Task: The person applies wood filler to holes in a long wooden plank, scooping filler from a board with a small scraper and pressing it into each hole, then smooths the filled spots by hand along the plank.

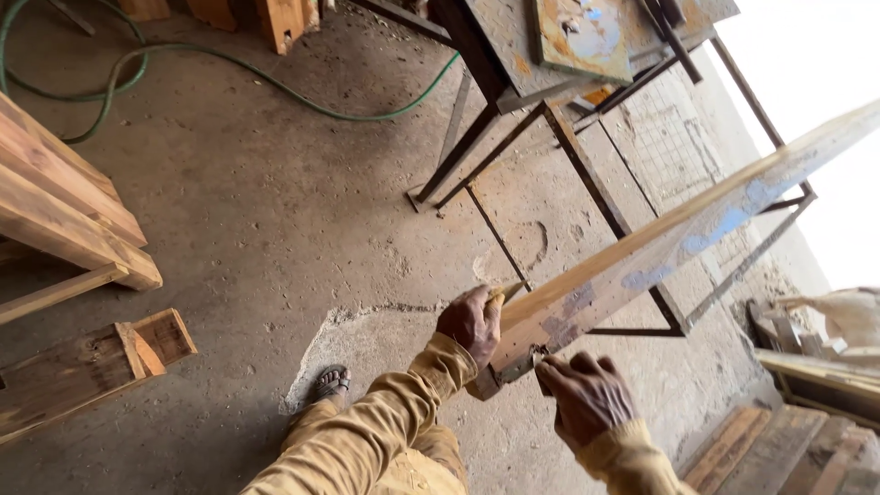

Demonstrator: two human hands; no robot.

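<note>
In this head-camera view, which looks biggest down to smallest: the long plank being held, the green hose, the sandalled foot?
1. Plank, crossing nearly half the picture, though it is nearest the camera.
2. Hose: long but thin and partly out of view, so its rank against the plank is unsure.
3. Foot, clearly smallest.

Concrete floor point(275, 229): green hose point(229, 64) far left, timber beams point(64, 211) left, metal trestle point(568, 165) far right.

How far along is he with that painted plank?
Done: nothing clearly finished; plank keeps blue paint patches. In hand: left hand grips the plank's near end, right hand works a small metal tool against it. Left: cannot tell.
</note>
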